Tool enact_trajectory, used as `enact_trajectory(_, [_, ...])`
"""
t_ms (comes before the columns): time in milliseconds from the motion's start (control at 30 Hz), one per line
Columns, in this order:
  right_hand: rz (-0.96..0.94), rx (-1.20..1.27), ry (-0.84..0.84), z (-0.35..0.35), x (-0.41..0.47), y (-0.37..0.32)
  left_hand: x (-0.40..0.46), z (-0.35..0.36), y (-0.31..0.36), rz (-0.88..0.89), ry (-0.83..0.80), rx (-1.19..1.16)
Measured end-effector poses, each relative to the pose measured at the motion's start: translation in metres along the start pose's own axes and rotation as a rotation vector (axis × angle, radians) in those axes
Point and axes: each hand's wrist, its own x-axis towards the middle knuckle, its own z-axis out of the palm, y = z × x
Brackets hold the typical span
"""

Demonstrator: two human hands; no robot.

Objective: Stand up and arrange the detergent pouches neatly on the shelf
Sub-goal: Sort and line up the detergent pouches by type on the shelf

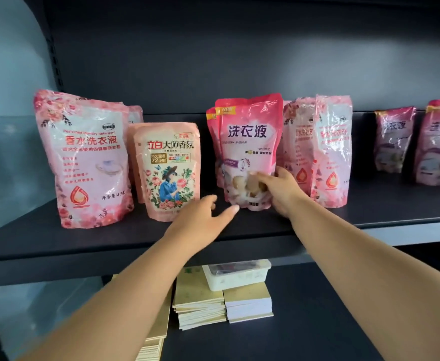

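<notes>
Several pink detergent pouches stand upright on a dark shelf. A deep pink pouch stands in the middle, with another of its kind behind it. My right hand grips its lower right side, fingers across the front. My left hand hovers open just left of its base, fingers straight, touching nothing that I can see. A small pouch with a flower picture stands to the left. A tall light pink pouch stands at the far left. Two light pink pouches stand to the right.
Two darker pink pouches stand further back at the right end of the shelf. On the lower shelf lie stacks of thin boards and a white plastic box. The shelf's back wall is dark.
</notes>
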Motion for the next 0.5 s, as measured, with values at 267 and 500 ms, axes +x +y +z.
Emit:
enact_trajectory(267, [-0.016,0.411,-0.088,-0.029,-0.064,-0.013,0.005,0.004,0.037,0.091,-0.101,-0.486])
enact_trajectory(500, [-0.161,0.263,0.044,-0.105,-0.118,-0.048,0.005,0.049,0.101,0.274,-0.104,-0.888])
